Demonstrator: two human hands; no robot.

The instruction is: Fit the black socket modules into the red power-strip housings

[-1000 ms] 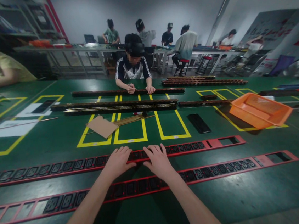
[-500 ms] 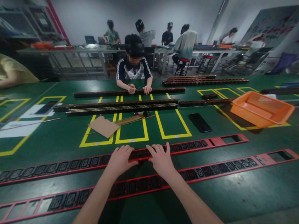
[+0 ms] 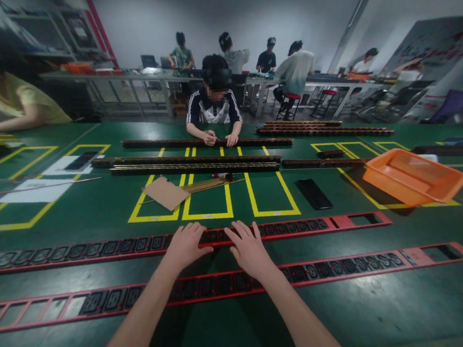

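Note:
Two long red power-strip panels lie side by side across the green table, both fitted with rows of black sockets. On the farther panel [image 3: 356, 220] rest both my hands, close together near its middle. My left hand [image 3: 187, 245] has its fingers stretched over the panel, its thumb pointing right along the near edge. To its right, my right hand [image 3: 247, 246] lies with fingers spread over the same panel. Sockets beneath the palms are hidden. My forearms pass above the nearer panel [image 3: 418, 256], which has several unfilled frames at its left end and a rectangular cutout at its right.
Beyond the panels are a cardboard piece [image 3: 166, 193], a black phone [image 3: 313, 194] and an orange bin [image 3: 416, 176]. Dark long bars [image 3: 193, 165] lie farther back. Across the table a co-worker [image 3: 214, 109] handles another bar; a person in yellow [image 3: 13, 102] sits at left.
My view has tilted slightly, so the background sits a little lower and further right. Both hands stay on the farther panel in nearly the same pose.

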